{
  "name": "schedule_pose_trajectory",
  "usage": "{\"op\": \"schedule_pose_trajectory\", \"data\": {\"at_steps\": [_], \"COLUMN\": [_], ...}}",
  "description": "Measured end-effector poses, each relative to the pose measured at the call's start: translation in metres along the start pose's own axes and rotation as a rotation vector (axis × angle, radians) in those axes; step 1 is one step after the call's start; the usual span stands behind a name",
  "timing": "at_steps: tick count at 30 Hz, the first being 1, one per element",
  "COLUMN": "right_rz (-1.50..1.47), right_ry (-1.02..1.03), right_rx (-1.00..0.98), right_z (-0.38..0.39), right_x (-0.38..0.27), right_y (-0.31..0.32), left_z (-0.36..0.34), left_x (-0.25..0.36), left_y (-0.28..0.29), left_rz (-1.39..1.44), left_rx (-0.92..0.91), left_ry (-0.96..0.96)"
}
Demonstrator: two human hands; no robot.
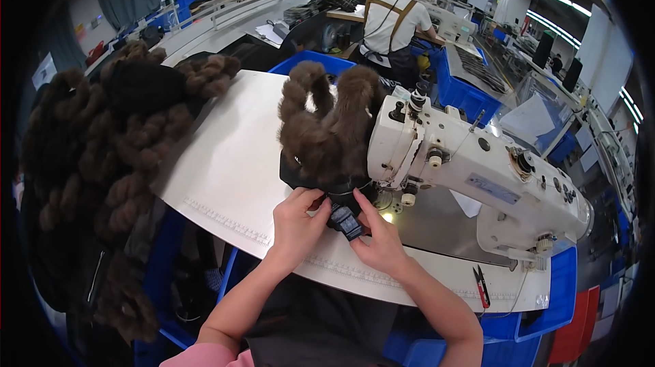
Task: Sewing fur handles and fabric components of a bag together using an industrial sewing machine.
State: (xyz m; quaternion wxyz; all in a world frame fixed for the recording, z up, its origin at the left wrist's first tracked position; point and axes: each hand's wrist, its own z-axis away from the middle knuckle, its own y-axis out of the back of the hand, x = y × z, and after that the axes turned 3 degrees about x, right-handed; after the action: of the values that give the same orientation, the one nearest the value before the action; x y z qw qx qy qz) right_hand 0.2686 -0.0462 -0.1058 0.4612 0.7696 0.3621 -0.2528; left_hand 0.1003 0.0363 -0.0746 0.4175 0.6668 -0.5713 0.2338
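In the head view, my left hand (298, 222) pinches the black edge (319, 185) of the brown furry piece (326, 140), mid-frame on the white worktop (228, 142); I can't tell if my right hand (379, 240), beside a small dark tag (346, 222), grips too. I should keep that edge flat and both hands clear of the sewing machine (488, 169).

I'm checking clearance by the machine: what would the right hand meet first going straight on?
Pointing forward-left, the right hand would likely meet the black cloth beside the brown fur first; depth is unclear, so they may be touching.
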Motion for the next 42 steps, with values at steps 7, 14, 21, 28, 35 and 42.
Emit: {"op": "schedule_pose_trajectory", "data": {"at_steps": [7,14,21,28,35,42], "right_rz": [0.078,0.107,0.127,0.281,0.3,0.162], "right_ry": [0.056,0.141,0.219,0.294,0.12,0.075], "right_rx": [-0.017,0.002,-0.009,0.136,0.276,0.203], "right_z": [-0.003,-0.004,0.001,0.008,-0.001,-0.004], "right_x": [-0.008,-0.006,-0.014,-0.001,-0.001,-0.001], "right_y": [-0.001,0.003,0.018,0.02,0.019,0.008], "left_z": [-0.013,-0.001,-0.007,-0.026,-0.04,-0.035], "left_x": [0.0,-0.016,-0.022,-0.06,-0.038,-0.051], "left_y": [-0.007,-0.017,0.007,0.03,0.023,0.021], "left_rz": [0.392,0.845,1.175,1.302,1.165,1.309], "left_rx": [-0.134,-0.019,-0.333,-0.378,-0.321,-0.493], "left_ry": [0.481,0.568,0.682,1.016,0.989,1.033]}}
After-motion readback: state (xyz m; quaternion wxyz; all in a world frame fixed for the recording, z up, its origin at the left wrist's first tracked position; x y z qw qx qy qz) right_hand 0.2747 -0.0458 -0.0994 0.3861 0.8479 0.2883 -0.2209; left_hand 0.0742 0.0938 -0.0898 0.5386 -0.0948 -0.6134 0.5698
